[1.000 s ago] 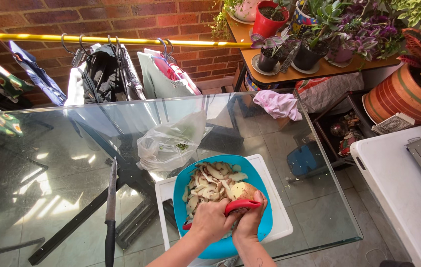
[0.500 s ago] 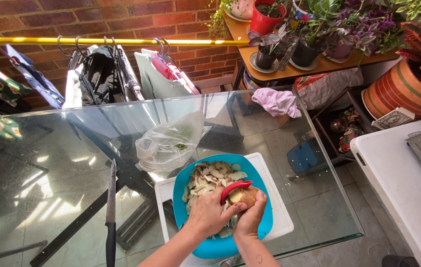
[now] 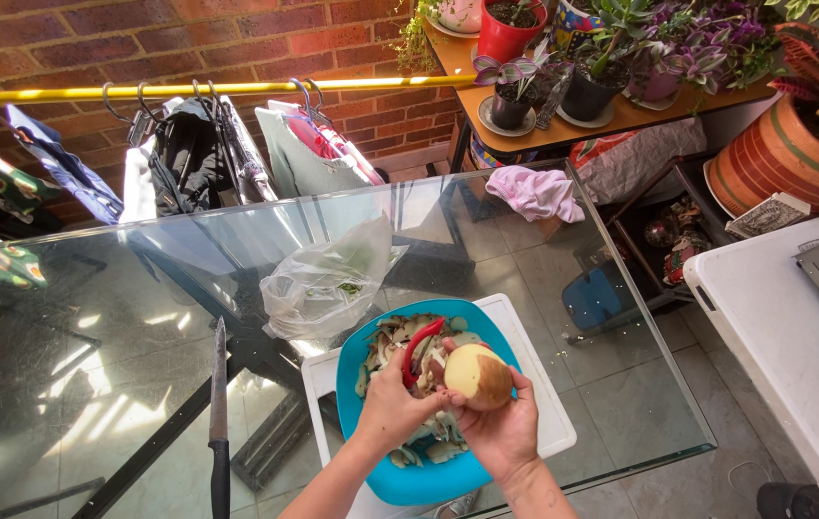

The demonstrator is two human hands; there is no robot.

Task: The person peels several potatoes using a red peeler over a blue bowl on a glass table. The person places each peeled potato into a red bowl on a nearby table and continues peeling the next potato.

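Right grip (image 3: pixel 498 428): half-peeled, pale yellow potato (image 3: pixel 478 375)

A partly peeled, pale yellow oval potato (image 3: pixel 479 376) with brown skin remaining on its right side is held above a round blue plastic bowl (image 3: pixel 352 384). A red-handled curved peeler (image 3: pixel 418 348) is positioned just beside it.

Clear plastic bag (image 3: pixel 331 281), crumpled, green-printed label inside, centre of frame on glass desk (image 3: pixel 92 317). Red-orange printed sack (image 3: pixel 635 163), upper right, under plant shelf (image 3: pixel 563 130).
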